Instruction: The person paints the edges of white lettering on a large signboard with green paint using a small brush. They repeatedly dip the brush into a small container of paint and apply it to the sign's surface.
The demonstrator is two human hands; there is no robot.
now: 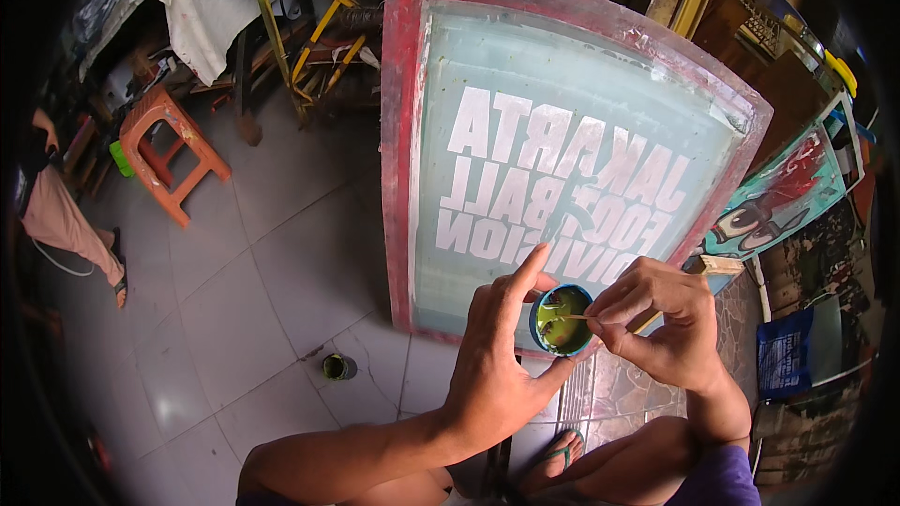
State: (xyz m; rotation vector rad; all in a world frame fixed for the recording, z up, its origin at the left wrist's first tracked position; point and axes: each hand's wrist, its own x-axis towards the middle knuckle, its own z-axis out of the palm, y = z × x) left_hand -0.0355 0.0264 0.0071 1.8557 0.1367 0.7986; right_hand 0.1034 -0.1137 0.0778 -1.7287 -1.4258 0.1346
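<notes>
My left hand (502,356) is wrapped round a small blue-rimmed cup (533,329) with yellow-green liquid (565,333) in it. In a pinch, my right hand (661,319) holds a thin wooden stick (578,317) whose tip dips into that liquid; a few dark bits show there. Just beyond both hands a large silkscreen frame (401,131) leans upright. Its border is red-stained, and its pale green mesh (562,66) carries mirrored block lettering in white. My hands hide part of its lower edge.
On the tiled floor (272,337) to the left stands a small dark cup (338,366) with green residue. An orange plastic stool (169,145) is farther back, near another person's leg (70,215). A painted panel (787,192) and a blue bag (786,353) are at the right.
</notes>
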